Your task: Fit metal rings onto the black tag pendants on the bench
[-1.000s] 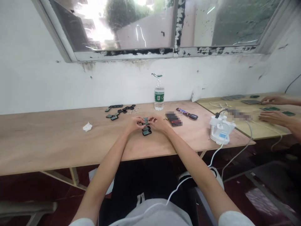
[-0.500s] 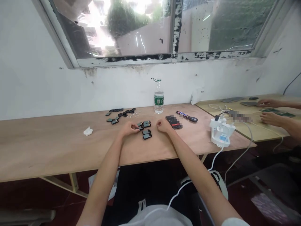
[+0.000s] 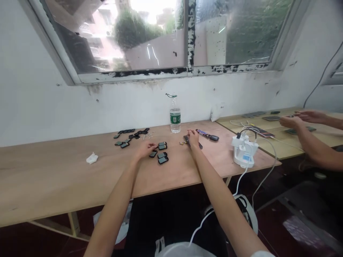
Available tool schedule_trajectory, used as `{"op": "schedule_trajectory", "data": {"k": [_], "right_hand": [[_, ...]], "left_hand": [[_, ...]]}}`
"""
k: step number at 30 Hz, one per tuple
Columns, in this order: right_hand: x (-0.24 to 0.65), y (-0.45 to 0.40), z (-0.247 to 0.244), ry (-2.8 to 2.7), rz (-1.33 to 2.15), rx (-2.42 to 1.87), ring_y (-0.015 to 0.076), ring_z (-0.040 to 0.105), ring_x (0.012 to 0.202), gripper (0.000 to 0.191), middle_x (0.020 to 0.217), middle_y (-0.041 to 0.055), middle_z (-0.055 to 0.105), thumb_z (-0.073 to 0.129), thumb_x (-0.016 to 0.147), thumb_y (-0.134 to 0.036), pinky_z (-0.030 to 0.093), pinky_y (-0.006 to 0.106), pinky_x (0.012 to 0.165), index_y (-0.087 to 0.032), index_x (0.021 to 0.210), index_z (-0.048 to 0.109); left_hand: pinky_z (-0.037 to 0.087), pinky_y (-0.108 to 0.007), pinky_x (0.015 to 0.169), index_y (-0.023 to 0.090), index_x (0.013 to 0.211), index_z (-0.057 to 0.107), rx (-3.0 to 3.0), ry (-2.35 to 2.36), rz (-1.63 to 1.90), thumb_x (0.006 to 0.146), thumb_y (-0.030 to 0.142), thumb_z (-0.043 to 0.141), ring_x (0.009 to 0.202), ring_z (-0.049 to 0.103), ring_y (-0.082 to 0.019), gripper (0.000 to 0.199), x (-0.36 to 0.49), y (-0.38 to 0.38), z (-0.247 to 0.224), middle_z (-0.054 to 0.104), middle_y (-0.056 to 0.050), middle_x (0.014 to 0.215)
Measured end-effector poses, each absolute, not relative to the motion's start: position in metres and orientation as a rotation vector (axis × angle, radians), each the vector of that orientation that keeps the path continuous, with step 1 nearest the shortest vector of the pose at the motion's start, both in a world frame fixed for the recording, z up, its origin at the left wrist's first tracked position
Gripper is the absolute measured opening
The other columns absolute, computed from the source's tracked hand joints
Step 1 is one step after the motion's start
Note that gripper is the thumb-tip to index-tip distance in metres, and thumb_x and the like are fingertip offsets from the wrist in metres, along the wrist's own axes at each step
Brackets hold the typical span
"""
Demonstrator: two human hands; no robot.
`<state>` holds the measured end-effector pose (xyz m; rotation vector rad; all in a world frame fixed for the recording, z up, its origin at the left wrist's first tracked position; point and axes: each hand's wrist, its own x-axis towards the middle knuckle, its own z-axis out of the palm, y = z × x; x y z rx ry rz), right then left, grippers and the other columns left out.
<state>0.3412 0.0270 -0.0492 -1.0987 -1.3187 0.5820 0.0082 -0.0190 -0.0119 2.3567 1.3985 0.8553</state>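
Moving over to the right, the right hand (image 3: 193,136) has come away from the small black rectangular modules (image 3: 162,160) and now sits curled, fingers bent downward, on a dark phone (image 3: 187,139), though the head view cannot tell whether it grips the phone. The left hand (image 3: 144,150) lies half open, fingertips just beside one module, and whether it has hold of that module cannot be told. Four modules sit in a loose cluster between the hands, near the front edge of the plywood table (image 3: 66,178); a larger scatter of modules (image 3: 131,136) lies further left, and a crumpled tissue (image 3: 92,158) beyond. Just right of the phone are a chocolate bar (image 3: 204,133) and a key fob (image 3: 213,138), with a water bottle (image 3: 175,116) behind. Well apart, past a white charging dock (image 3: 243,151), a co-worker's hands (image 3: 291,122) reach over the neighbouring table.
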Motion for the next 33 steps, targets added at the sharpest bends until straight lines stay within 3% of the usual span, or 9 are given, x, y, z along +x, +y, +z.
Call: {"op": "schedule_trajectory", "data": {"k": [4, 7, 15, 24, 29, 33], "right_hand": [[0.323, 0.016, -0.047, -1.328, 0.713, -1.065, 0.0192, 0.058, 0.070, 0.032, 0.079, 0.0016, 0.065, 0.060, 0.090, -0.047, 0.052, 0.030, 0.068, -0.020, 0.104, 0.072], [0.310, 0.008, -0.048, -1.517, 0.692, -0.994, 0.0198, 0.064, 0.077, 0.028, 0.083, 0.0029, 0.070, 0.059, 0.090, -0.040, 0.056, 0.032, 0.078, -0.019, 0.098, 0.075], [0.293, 0.002, -0.055, -1.882, 0.574, -1.020, 0.0258, 0.073, 0.095, 0.020, 0.095, 0.0084, 0.082, 0.062, 0.082, -0.013, 0.058, 0.040, 0.098, -0.020, 0.085, 0.080], [0.290, -0.008, -0.059, -2.056, 0.556, -1.221, 0.0252, 0.071, 0.085, 0.025, 0.092, 0.0071, 0.081, 0.069, 0.075, -0.004, 0.056, 0.032, 0.080, -0.021, 0.089, 0.081], [0.285, -0.008, -0.062, -2.028, 0.608, -1.180, 0.0229, 0.070, 0.081, 0.003, 0.087, 0.0052, 0.080, 0.080, 0.085, -0.021, 0.055, 0.031, 0.074, -0.021, 0.087, 0.079], [0.285, -0.006, -0.064, -2.031, 0.695, -1.134, 0.0200, 0.067, 0.074, 0.011, 0.080, 0.0032, 0.076, 0.084, 0.084, -0.027, 0.052, 0.029, 0.068, -0.022, 0.085, 0.075]], "left_hand": [[0.059, -0.037, 0.090, 0.024, 0.079, 0.086, 2.550, 1.460, 0.657, 0.078, 0.030, 0.086, 0.096, 0.075, -0.031, 0.007, 0.039, -0.004, -0.008, 0.081, -0.010, 0.092], [0.058, -0.035, 0.088, 0.025, 0.072, 0.084, 2.557, 1.480, 0.565, 0.070, 0.022, 0.091, 0.093, 0.075, -0.030, 0.008, 0.051, 0.002, -0.009, 0.079, -0.008, 0.088], [0.054, -0.030, 0.071, 0.023, 0.074, 0.084, 2.444, 1.381, 0.577, 0.073, 0.029, 0.088, 0.074, 0.069, -0.022, 0.008, 0.073, 0.002, -0.022, 0.080, -0.005, 0.082], [0.053, -0.029, 0.064, 0.021, 0.080, 0.088, 2.255, 1.295, 0.567, 0.072, 0.041, 0.091, 0.071, 0.070, -0.022, 0.022, 0.061, -0.001, -0.026, 0.083, -0.005, 0.083], [0.050, -0.028, 0.059, 0.023, 0.076, 0.088, 2.302, 1.255, 0.594, 0.072, 0.043, 0.091, 0.061, 0.063, -0.018, 0.021, 0.059, -0.001, -0.027, 0.075, -0.001, 0.067], [0.050, -0.029, 0.060, 0.023, 0.074, 0.087, 2.315, 1.305, 0.577, 0.074, 0.031, 0.088, 0.061, 0.064, -0.019, 0.008, 0.060, -0.005, -0.025, 0.073, 0.000, 0.064]]}}
